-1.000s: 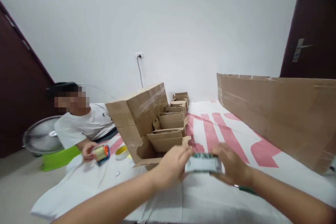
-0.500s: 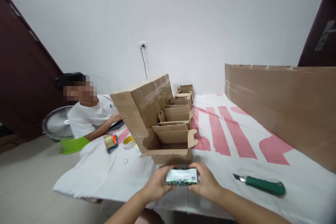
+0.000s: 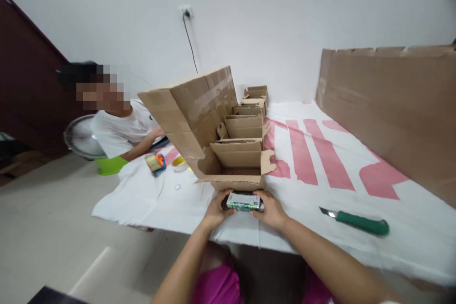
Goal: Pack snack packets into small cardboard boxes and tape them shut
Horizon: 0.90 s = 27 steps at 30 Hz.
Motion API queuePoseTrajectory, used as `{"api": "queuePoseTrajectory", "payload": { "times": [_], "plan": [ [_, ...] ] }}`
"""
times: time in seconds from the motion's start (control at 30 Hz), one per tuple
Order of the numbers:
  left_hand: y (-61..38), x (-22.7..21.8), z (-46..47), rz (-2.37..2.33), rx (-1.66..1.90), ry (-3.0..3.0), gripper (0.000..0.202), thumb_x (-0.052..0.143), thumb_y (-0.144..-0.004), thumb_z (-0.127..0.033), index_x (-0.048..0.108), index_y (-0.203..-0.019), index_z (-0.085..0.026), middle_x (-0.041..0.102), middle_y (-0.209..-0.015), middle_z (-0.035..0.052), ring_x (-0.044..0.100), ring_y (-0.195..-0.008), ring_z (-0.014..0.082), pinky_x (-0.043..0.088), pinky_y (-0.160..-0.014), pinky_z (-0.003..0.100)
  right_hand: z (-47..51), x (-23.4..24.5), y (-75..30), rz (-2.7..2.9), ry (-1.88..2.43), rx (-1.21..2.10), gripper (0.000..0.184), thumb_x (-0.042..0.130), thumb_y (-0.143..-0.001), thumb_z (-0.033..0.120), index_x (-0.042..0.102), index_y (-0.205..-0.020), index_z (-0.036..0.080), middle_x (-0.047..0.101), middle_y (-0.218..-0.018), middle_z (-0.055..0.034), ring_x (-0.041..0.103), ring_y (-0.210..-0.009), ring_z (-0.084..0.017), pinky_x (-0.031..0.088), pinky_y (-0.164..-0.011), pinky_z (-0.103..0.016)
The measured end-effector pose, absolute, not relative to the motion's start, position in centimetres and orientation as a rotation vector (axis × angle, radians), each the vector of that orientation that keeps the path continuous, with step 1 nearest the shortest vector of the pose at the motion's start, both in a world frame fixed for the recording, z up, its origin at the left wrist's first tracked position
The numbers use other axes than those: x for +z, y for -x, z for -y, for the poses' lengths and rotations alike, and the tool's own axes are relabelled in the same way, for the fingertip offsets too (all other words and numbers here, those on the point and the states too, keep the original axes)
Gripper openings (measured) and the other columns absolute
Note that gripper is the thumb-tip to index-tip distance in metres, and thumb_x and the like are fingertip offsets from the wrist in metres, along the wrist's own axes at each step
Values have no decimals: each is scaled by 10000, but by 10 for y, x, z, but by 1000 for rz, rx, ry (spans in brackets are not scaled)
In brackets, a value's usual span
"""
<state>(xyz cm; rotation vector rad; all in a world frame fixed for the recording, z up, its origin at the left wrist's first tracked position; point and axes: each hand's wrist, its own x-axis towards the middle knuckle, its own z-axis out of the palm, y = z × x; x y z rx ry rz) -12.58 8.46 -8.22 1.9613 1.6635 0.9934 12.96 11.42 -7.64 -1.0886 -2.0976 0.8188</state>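
1 small white-and-green rectangular packet (image 3: 242, 201), gripped end to end between the left hand (image 3: 216, 211) and the right hand (image 3: 272, 210).

Fingers are partly curled; whether the white cloth (image 3: 142, 199) is touched cannot be told. 1 green-handled utility knife (image 3: 361, 223) is laid at right, unheld. Packet is held just before the nearest open brown cardboard carton (image 3: 238, 184), outside it. Tape: 1 yellow-and-white roll (image 3: 180, 167), 1 tan roll (image 3: 152, 163). Done, as judged: packet picked up, at least 4 cartons lined up open. Left: packet not yet released.

Looks like a home rm or small wkshop: white wall (image 3: 267, 14) w/ socket (image 3: 185, 11), cloth-covered tbl (image 3: 299, 199), cardbd boxes (image 3: 236, 154).
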Motion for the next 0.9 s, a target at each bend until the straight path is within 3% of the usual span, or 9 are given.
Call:
{"api": "queuePoseTrajectory", "payload": {
  "times": [0.43, 0.77, 0.9],
  "plan": [
    [120, -77, -85, -1708, 838, -2141, 628, 738, -688, -368, 515, -1250, -199, 573, -1213, 107, 531, -1156, 301, 433, -1011, 467, -119, -78, -130, 2102, 1121, 795, 568, 779, -666, 282, 563, -1186, 203, 631, -1112, -78, 580, -1041, -245, 470, -915, -386],
    [112, -72, -85, -1802, 712, -2300, 610, 652, -757, -506, 491, -1243, -175, 570, -1210, 114, 495, -1174, 309, 389, -1037, 457, -119, -80, -130, 2101, 1131, 764, 567, 775, -685, 324, 564, -1199, 210, 633, -1096, -64, 590, -1013, -221, 472, -895, -353],
    [108, -72, -83, -1852, 665, -2357, 581, 621, -781, -500, 497, -1238, -163, 576, -1185, 121, 497, -1157, 308, 389, -1026, 449, -117, -80, -130, 2101, 1160, 723, 582, 762, -704, 333, 552, -1223, 176, 630, -1124, -93, 590, -1027, -228, 465, -912, -355]
  ]
}}
